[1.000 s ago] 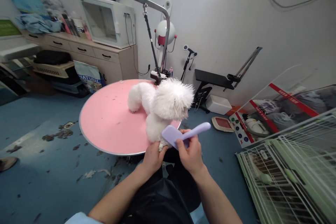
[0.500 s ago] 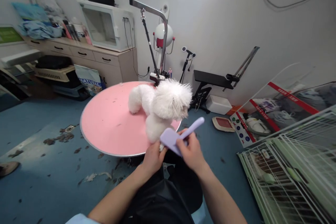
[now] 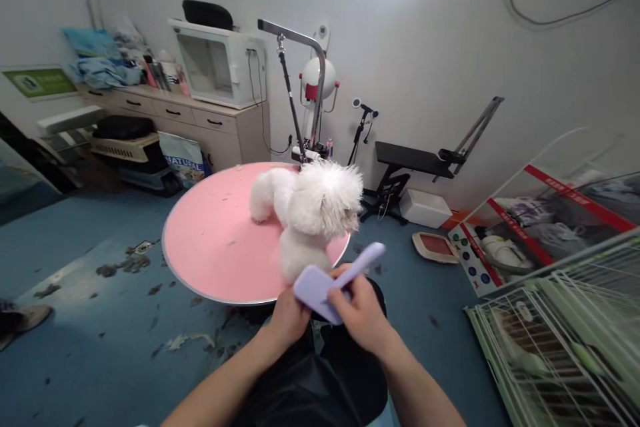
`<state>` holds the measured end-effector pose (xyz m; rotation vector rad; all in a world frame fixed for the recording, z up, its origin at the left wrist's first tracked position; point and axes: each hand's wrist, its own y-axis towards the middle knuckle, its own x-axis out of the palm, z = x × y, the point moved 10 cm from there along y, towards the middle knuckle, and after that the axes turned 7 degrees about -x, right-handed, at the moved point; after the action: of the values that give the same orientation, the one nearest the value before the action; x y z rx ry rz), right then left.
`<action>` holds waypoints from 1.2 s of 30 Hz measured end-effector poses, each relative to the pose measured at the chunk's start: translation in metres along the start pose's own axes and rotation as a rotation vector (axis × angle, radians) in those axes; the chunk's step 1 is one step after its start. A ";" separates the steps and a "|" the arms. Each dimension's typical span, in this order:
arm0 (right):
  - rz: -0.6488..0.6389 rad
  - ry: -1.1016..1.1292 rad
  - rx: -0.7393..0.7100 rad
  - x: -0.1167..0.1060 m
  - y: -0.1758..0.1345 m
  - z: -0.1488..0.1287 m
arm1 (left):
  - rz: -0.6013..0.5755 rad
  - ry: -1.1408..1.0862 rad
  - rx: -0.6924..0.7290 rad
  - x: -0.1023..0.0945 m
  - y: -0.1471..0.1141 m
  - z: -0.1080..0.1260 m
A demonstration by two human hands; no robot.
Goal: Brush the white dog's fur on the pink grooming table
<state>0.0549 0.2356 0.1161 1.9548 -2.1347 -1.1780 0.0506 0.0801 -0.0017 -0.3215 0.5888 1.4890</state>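
Note:
A fluffy white dog (image 3: 325,200) stands on a round pink grooming table (image 3: 210,240), its head toward the right. My right hand (image 3: 360,313) is closed round the neck of a lavender slicker brush (image 3: 315,290), whose handle points up and right. The back of the brush head faces me, so its pins are hidden. Just left of it, my left hand (image 3: 289,317) is closed on the dog's front paw at the table's near edge. The brush head covers the paw and some of my left fingertips.
A metal grooming arm (image 3: 320,80) with a hanging black strap rises behind the dog. Wire cages (image 3: 550,347) stand at the right. Dark hair clumps (image 3: 125,267) litter the blue floor, and a person's shoe (image 3: 30,317) shows at far left.
The brush has shifted slightly down and left over my left fingers, hiding the white paw tip seen before. The whole view has swung a little left and up.

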 end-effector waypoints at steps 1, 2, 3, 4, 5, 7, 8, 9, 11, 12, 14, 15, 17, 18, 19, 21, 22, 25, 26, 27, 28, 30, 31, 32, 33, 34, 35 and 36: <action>-0.060 -0.014 0.012 0.006 0.000 0.002 | -0.003 -0.005 0.006 0.000 -0.001 0.000; -0.023 -0.042 0.021 0.002 0.000 0.004 | -0.004 -0.011 0.014 -0.001 -0.001 0.001; 0.096 -0.070 0.020 -0.009 0.000 0.005 | -0.004 -0.013 0.017 -0.003 -0.002 0.001; 0.222 -0.088 0.008 -0.021 -0.002 0.005 | -0.010 -0.014 0.018 -0.004 -0.002 0.002; 0.278 -0.085 -0.009 -0.026 -0.004 0.005 | -0.032 -0.019 0.020 -0.005 -0.002 0.003; 0.138 -0.030 -0.021 -0.011 0.000 0.006 | -0.091 -0.041 0.012 -0.005 -0.003 0.005; 0.018 -0.005 -0.005 0.002 0.001 0.008 | -0.117 -0.059 0.016 -0.006 -0.004 0.006; -0.043 0.000 0.017 0.008 0.001 0.010 | -0.132 -0.078 0.028 -0.008 -0.004 0.009; 0.100 -0.022 0.045 -0.005 0.002 0.011 | -0.141 -0.099 0.061 -0.012 -0.005 0.014; 0.236 -0.027 0.036 -0.018 0.000 0.009 | -0.137 -0.097 0.073 -0.014 -0.005 0.016; 0.269 0.015 -0.012 -0.020 -0.002 0.003 | -0.152 -0.093 0.085 -0.014 -0.006 0.018; 0.157 0.051 -0.031 -0.008 0.000 0.000 | -0.163 -0.099 0.085 -0.014 -0.006 0.019; -0.091 0.086 -0.022 0.018 -0.003 -0.001 | -0.165 -0.113 0.088 -0.014 -0.006 0.021; -0.098 0.069 -0.006 0.018 -0.004 0.001 | -0.160 -0.116 0.094 -0.015 -0.006 0.022; -0.008 0.045 0.006 0.009 -0.004 0.002 | -0.152 -0.112 0.099 -0.016 -0.006 0.023; 0.254 0.025 -0.002 -0.019 -0.008 0.002 | -0.142 -0.092 0.107 -0.018 -0.006 0.025; 0.284 0.044 -0.021 -0.022 -0.010 0.001 | -0.160 -0.100 0.111 -0.016 -0.006 0.027; -0.014 0.124 -0.034 0.010 -0.008 0.002 | -0.214 -0.167 0.080 -0.011 -0.006 0.026; -0.070 0.116 -0.016 0.016 -0.008 0.005 | -0.213 -0.176 0.065 -0.010 -0.006 0.024; -0.028 0.094 0.004 0.012 -0.008 0.010 | -0.204 -0.171 0.057 -0.010 -0.005 0.023; 0.100 0.073 0.019 -0.001 -0.008 0.014 | -0.188 -0.154 0.057 -0.011 -0.005 0.023; 0.349 0.073 0.013 -0.026 -0.013 0.019 | -0.175 -0.122 0.076 -0.010 -0.005 0.023; 0.345 0.098 -0.002 -0.026 -0.013 0.019 | -0.190 -0.124 0.082 -0.008 -0.005 0.023; 0.250 0.130 -0.015 -0.018 -0.010 0.019 | -0.203 -0.135 0.073 -0.007 -0.005 0.022; 0.114 0.152 -0.013 -0.005 -0.008 0.020 | -0.210 -0.148 0.057 -0.006 -0.004 0.021; 0.019 0.147 0.003 0.004 -0.007 0.021 | -0.209 -0.158 0.046 -0.007 -0.004 0.020; 0.020 0.119 0.028 0.003 -0.007 0.024 | -0.199 -0.165 0.043 -0.008 -0.003 0.020; 0.118 0.086 0.053 -0.007 -0.008 0.028 | -0.182 -0.165 0.050 -0.009 -0.003 0.022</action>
<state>0.0497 0.2562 0.0951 1.8336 -2.2244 -1.0102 0.0573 0.0840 0.0207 -0.2048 0.4517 1.3086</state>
